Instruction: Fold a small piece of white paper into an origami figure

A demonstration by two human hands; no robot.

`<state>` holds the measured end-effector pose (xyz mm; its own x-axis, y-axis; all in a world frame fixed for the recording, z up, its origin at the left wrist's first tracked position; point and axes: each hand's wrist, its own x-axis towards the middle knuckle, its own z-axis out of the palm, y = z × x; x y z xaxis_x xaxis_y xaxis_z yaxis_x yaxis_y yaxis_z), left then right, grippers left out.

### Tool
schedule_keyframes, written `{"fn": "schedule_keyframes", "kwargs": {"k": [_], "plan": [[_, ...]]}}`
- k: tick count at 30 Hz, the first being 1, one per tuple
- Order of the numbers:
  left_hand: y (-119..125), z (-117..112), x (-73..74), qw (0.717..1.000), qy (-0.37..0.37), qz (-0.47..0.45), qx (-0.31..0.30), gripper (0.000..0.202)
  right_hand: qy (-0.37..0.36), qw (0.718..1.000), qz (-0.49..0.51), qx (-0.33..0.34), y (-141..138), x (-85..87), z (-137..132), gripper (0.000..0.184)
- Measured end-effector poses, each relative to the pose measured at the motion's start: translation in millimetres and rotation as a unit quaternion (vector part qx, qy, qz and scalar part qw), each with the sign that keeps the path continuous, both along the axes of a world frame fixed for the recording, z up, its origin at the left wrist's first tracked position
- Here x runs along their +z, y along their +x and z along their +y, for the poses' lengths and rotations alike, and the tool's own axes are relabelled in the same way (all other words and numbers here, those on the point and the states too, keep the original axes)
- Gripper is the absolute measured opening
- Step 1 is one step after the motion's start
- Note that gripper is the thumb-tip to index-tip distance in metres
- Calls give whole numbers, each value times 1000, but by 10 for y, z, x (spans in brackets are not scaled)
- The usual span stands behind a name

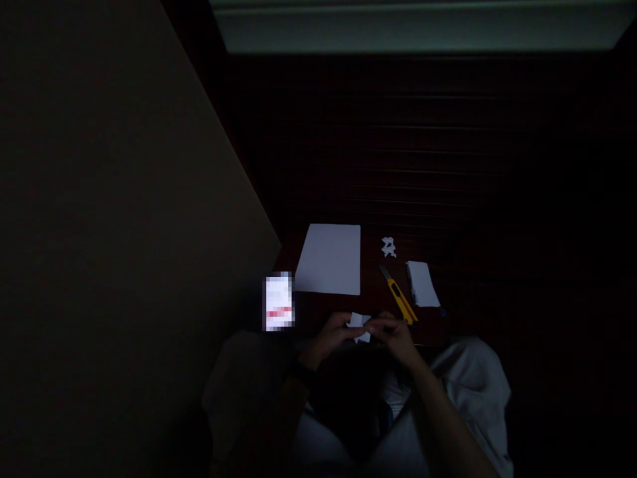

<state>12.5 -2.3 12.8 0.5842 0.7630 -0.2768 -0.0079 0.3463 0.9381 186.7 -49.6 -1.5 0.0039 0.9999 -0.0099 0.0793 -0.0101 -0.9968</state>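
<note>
The scene is very dark. My left hand [331,335] and my right hand [395,335] meet over the near edge of a small dark table [371,295]. Both pinch a small folded piece of white paper [359,326] between their fingers. A flat white sheet [330,257] lies just beyond my left hand. A yellow utility knife [401,299] lies close to my right hand, pointing away from me. A small folded white paper shape [389,246] sits further back.
A smaller white paper [423,283] lies right of the knife. A lit, blurred screen [278,302] stands at the table's left edge. A large dark panel [114,219] fills the left side. My lap in light clothing [468,385] is below.
</note>
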Motion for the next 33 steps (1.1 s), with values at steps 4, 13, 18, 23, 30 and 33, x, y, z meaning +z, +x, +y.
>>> {"fn": "schedule_keyframes", "kwargs": {"k": [4, 13, 18, 23, 30, 33], "plan": [[-1, -6, 10, 1000, -9, -7, -1, 31, -14, 1000, 19, 2, -3, -18, 4, 20], [-2, 0, 41, 999, -22, -22, -7, 28, -10, 1000, 25, -10, -9, -11, 3, 19], [5, -9, 39, 999, -39, -24, 1, 29, -7, 999, 34, -21, -4, -13, 6, 17], [-6, 0, 19, 999, -40, -30, -9, 27, -9, 999, 29, -12, 5, 0, 5, 18], [-18, 12, -15, 998, -47, -28, -13, 27, -5, 1000, 29, -7, -2, 12, 7, 16], [-21, 7, 7, 999, -38, -23, -17, 29, -6, 1000, 25, -12, -2, 3, 11, 18]]}}
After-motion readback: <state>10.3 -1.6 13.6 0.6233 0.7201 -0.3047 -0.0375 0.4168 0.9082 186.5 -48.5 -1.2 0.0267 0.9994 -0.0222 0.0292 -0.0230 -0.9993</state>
